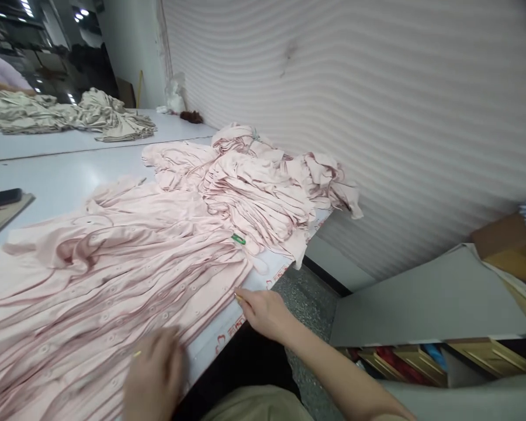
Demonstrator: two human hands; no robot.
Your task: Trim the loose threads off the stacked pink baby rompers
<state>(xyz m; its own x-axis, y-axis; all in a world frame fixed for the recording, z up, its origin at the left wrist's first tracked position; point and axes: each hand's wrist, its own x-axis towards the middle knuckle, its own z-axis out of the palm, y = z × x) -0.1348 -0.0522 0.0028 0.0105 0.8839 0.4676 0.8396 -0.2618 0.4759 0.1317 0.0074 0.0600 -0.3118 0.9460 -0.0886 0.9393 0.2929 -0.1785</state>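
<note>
Garments [114, 286] in pale pink lie layered across our surface [92, 166]. Our right grip [265, 311] pinches their near edge; our left grip [153, 374], blurred, is over them, and we cannot tell whether it grasps. A small green item [238, 238] sits at their right end.

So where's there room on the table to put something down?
Bare table shows between the dark phone and the pink clothes, and farther back between the greenish cloth pile and those clothes. It's crowded on the near side, where clothes spread around the left hand.
</note>
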